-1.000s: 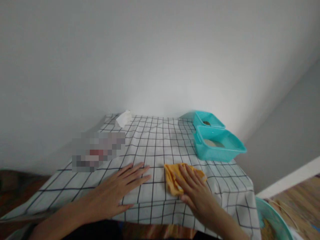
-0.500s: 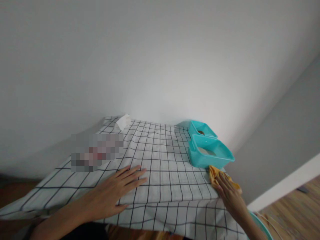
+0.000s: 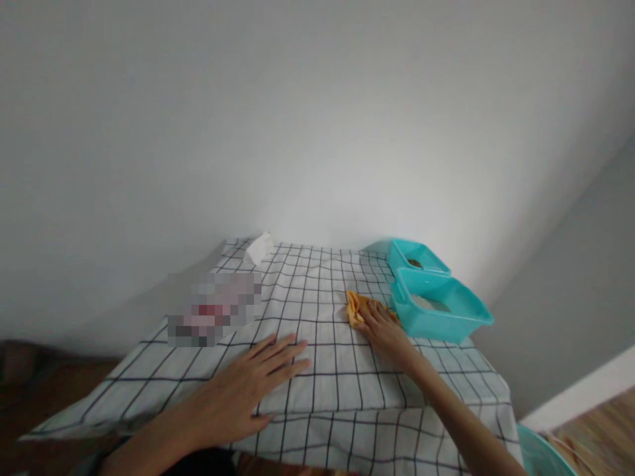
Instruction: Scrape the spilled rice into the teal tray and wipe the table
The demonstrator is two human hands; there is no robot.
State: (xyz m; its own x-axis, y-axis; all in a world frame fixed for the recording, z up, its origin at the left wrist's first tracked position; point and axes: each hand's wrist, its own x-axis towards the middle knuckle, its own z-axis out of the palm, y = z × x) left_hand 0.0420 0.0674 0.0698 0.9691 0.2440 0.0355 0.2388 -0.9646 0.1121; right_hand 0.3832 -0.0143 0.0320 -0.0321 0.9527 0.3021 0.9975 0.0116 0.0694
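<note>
My left hand lies flat on the white tablecloth with black checks, fingers stretched out and slightly apart, holding nothing. My right hand reaches further back and presses flat on a crumpled orange cloth. The cloth sits just left of the nearer turquoise tub, and part of it is hidden under my fingers.
A second turquoise tub stands behind the first, at the table's right edge by the white wall. A white tissue lies at the back left. A pixelated patch covers something on the left. A turquoise basin shows at bottom right, beside wooden floor.
My right hand slid the orange cloth from the table's front middle to its right edge, then back left and further from me, next to the nearer tub. My left hand stayed flat.
</note>
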